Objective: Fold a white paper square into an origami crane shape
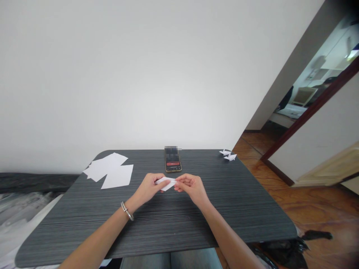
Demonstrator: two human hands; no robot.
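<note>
White paper [165, 184], folded small, is pinched between the left hand [148, 188] and the right hand [192, 188], over a dark striped table [213, 220]. Both hands are curled and nearly shut, and they hide part of the paper. Past them lies a phone [173, 166] with a blurred screen. Paper birds [228, 154] sit near the far corner.

**A Room in a Home**

A domestic room is shown: a bed [291, 111] is seen through a dark-framed doorway [316, 101], a wood-patterned floor [308, 213] is laid underfoot, and a dark grey wood-grain table [224, 224] is placed against a plain white wall [140, 74].
</note>
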